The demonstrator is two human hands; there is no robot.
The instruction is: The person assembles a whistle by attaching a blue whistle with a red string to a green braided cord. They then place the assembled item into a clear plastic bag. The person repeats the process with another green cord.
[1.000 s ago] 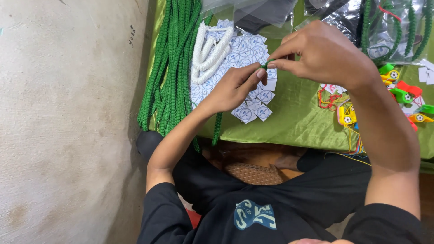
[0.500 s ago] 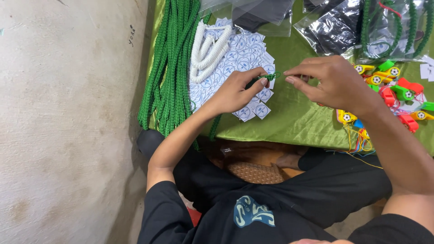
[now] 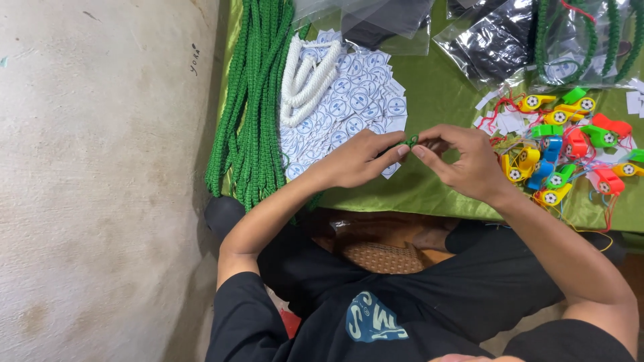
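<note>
Left hand (image 3: 352, 161) and right hand (image 3: 463, 161) pinch green cord (image 3: 410, 141) between fingertips.

A pale, stained floor (image 3: 100, 201) (rough, concrete-like) on the left — a green cloth (image 3: 443, 100) spread beside it.

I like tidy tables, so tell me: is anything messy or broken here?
Nothing looks broken or spilled. The colourful whistles lie in a jumbled heap with tangled strings, and the paper tags are spread loosely. The green cords lie fairly straight. The left hand and right hand pinch a small green piece.
</note>
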